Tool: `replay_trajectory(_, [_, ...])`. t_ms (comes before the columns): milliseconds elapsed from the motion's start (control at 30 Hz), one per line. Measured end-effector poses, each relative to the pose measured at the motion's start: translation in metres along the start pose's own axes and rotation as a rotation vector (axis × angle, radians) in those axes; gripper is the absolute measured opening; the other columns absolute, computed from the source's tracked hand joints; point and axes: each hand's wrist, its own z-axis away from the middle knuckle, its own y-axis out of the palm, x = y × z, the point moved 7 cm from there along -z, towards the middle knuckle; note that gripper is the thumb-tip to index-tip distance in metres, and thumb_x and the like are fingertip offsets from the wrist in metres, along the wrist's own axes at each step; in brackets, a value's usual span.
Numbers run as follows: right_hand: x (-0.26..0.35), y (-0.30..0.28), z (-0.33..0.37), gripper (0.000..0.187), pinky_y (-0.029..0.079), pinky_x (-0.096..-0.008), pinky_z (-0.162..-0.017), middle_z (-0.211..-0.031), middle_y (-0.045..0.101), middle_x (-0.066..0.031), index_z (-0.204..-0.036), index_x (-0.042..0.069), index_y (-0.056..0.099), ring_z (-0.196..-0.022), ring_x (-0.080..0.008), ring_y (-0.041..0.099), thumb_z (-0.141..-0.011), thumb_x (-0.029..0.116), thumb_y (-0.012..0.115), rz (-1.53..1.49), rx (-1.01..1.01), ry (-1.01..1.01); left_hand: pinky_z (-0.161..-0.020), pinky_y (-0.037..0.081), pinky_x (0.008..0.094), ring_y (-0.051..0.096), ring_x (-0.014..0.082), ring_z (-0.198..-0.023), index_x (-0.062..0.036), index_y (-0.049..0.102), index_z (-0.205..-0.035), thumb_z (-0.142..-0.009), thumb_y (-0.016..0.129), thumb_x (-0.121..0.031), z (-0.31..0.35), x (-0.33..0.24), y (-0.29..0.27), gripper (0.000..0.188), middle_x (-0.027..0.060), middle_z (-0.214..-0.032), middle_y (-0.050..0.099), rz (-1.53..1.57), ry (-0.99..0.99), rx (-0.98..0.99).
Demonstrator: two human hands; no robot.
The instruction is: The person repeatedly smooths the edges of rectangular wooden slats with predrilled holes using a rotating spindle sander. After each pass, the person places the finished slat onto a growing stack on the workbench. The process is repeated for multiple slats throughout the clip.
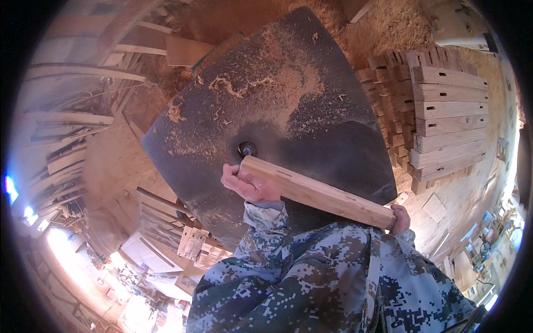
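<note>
A long pale wooden board [322,192] lies slantwise over the near part of a dark machine table [344,150]. My left hand [251,186] is closed on the board's left end, close to a router spindle [247,150] that rises from a round hole in the table. At the other end, my right hand [400,219] grips the board near the table's right corner. Small slots show along the board's upper edge. The board's left tip is right beside the spindle; whether they touch I cannot tell. Part of my right hand is hidden behind the wood.
Sawdust and curled shavings [239,87] cover much of the table's far half. To the right stands a stack of slotted boards [452,119]. More timber [66,119] leans and lies at the left. Below left are slotted wooden blocks [192,242].
</note>
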Motion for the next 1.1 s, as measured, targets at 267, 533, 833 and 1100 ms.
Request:
replay_trajectory(267, [0.065,0.025,0.0,0.042,0.049,-0.0342,-0.096,-0.118,0.061,-0.0118,-0.127,-0.001,0.06,-0.108,-0.0225,0.06,-0.087,0.011,0.054,0.041,-0.085,-0.212,-0.096,0.047,0.0429,0.052,0.0255,-0.106,0.0052,0.033,-0.15,-0.105,0.048,-0.021,-0.005,0.007,-0.001,0.055,0.0154,-0.122,0.047,0.118,-0.153,-0.114])
replay_trajectory(533, [0.139,0.053,-0.036,0.036,0.045,-0.0282,-0.094,-0.108,0.055,-0.0042,-0.121,0.003,0.061,-0.102,-0.0168,0.053,-0.085,0.001,0.054,0.259,-0.218,-0.432,-0.096,0.055,0.0398,0.057,0.024,-0.111,0.0021,0.024,-0.157,-0.104,0.054,-0.028,-0.013,0.009,0.002,0.068,0.0151,-0.128,0.05,0.368,-0.331,-0.189])
replay_trajectory(833, [0.183,0.085,-0.046,0.045,0.046,-0.0283,-0.096,-0.111,0.057,-0.004,-0.133,0.003,0.061,-0.104,-0.016,0.055,-0.088,-0.001,0.054,0.211,-0.219,-0.378,-0.095,0.057,0.043,0.06,0.0259,-0.113,-0.0078,0.025,-0.16,-0.106,0.057,-0.025,-0.019,0.019,-0.008,0.064,0.0105,-0.129,0.051,0.277,-0.303,-0.23])
replay_trajectory(1100, [0.212,0.107,-0.071,0.037,0.048,-0.0285,-0.092,-0.11,0.06,-0.0021,-0.128,0.003,0.063,-0.099,-0.0136,0.057,-0.093,-0.002,0.054,0.155,-0.105,-0.385,-0.091,0.058,0.037,0.061,0.0249,-0.111,-0.0025,0.024,-0.158,-0.11,0.048,-0.023,-0.025,0.01,-0.01,0.058,0.0151,-0.131,0.049,0.211,-0.279,-0.258])
